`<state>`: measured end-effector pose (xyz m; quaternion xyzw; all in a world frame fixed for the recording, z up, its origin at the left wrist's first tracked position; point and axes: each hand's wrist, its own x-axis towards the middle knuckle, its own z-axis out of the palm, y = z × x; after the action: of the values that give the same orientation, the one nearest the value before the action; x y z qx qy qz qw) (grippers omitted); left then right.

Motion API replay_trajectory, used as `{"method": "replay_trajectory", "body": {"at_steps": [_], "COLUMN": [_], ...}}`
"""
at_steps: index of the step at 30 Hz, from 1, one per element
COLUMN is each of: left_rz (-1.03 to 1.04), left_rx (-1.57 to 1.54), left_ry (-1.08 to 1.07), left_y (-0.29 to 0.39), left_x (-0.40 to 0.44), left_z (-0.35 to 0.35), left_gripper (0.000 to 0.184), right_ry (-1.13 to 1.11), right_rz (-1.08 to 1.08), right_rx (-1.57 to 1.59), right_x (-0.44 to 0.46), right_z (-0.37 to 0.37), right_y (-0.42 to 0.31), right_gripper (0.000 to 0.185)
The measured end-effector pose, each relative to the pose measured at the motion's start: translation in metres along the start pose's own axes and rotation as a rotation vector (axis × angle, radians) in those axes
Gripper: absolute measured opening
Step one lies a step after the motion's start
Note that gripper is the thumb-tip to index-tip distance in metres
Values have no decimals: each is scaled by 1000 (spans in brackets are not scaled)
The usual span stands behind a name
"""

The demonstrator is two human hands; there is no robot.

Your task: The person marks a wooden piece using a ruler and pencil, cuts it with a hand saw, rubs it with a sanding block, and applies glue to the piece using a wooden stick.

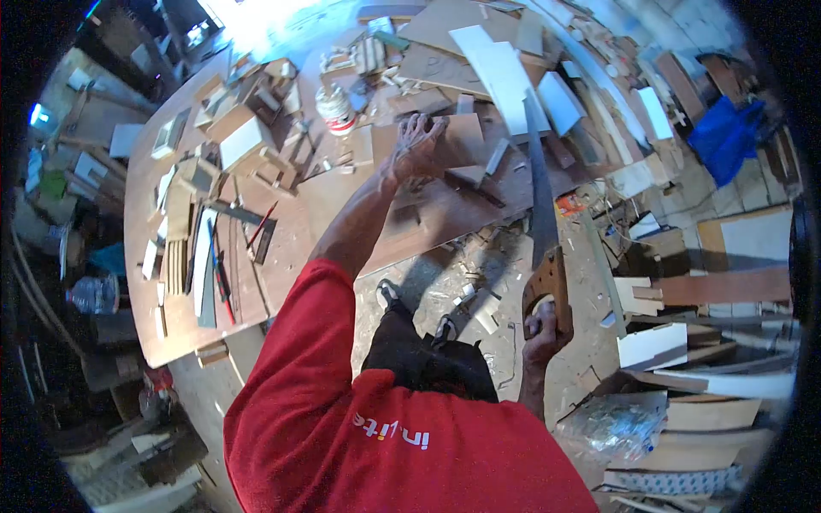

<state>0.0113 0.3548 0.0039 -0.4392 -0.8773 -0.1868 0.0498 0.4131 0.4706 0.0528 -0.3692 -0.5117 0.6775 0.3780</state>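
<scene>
My left hand (416, 144) reaches forward onto the worktable, its fingers bent over a flat brown wooden board (462, 141) and holding it down. A handsaw (540, 192) is in my right hand (545, 329), which is closed around its wooden handle. The long blade points away from me and stands off to the right of the board, apart from it. Small wood offcuts (496, 158) lie beside the board's right end. Behind my left hand stands a white bottle (334, 109) with a red label.
The brown worktable (316, 214) carries wood blocks, a square (256, 231), a red pencil (262, 224) and white strips. White panels (505, 81) lie at its far right. Offcuts, a blue cloth (725, 137) and a clear plastic bag (614, 425) crowd the right side. Scraps litter the floor.
</scene>
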Motion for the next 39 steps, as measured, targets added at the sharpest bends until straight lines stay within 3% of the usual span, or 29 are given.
{"method": "replay_trajectory", "body": {"at_steps": [2, 3, 6, 8, 10, 11, 12, 14, 15, 16, 18, 19, 23, 27, 30, 33, 35, 39], "left_rz": [38, 24, 186, 231, 194, 108, 100, 74, -185, -211, -345, -406, -381, -317, -337, -357, -437, -435], "left_rx": [56, 27, 102, 112, 113, 143, 151, -208, -372, -365, -220, -201, -156, -45, 13, -7, -105, -110], "left_ry": [-77, -226, -183, -199, -52, -56, -64, 171, 218, 205, 461, 337, 365, 312, 288, 355, 258, 192], "left_y": [3, 9, 4, 0, 7, 10, 9, 10, 15, 22, 29, 16, 20, 18, 23, 21, 21, 30], "left_x": [30, 47, 73, 82, 73, 63, 50, 19, -1, -29, -81, -107, -160, -164, -160, -154, -152, -152], "left_z": [12, 6, 30, 48, 56, 61, 56, 42, 35, 24, 6, 14, 39, 61, 65, 70, 68, 59], "left_gripper": [106, 114, 118, 111, 101, 88, 88, 76, 63, 63, 45, 43, 40, 38, 39, 46, 60, 62], "right_ry": [47, 70, 121, 127, 101, 163, 157, 36, 25, -15, -104, -149, -286, -387, -459, -468, -513, -543], "right_rz": [-16, -15, -27, -36, -35, 14, 25, 24, 47, 53, 57, 43, 54, 157, 107, 100, 13, 87], "right_rx": [-44, -40, -73, -109, -56, -101, -99, -98, -106, -118, -140, -134, -193, -198, -253, -254, -300, -363], "right_x": [-11, -16, -33, -35, -37, -37, -34, -31, -31, -30, -25, -24, -30, -37, -40, -47, -45, -47], "right_z": [-9, -15, -27, -25, -18, -13, -11, -11, -10, -7, -1, -1, 5, 0, -11, -13, -21, -24], "right_y": [-11, -9, -6, -4, -7, -8, -7, -4, -3, -2, 2, 9, 26, 36, 51, 57, 67, 73], "right_gripper": [11, 11, 8, 6, 6, 6, 6, 7, 7, 8, 10, 12, 12, 16, 14, 11, 14, 13]}}
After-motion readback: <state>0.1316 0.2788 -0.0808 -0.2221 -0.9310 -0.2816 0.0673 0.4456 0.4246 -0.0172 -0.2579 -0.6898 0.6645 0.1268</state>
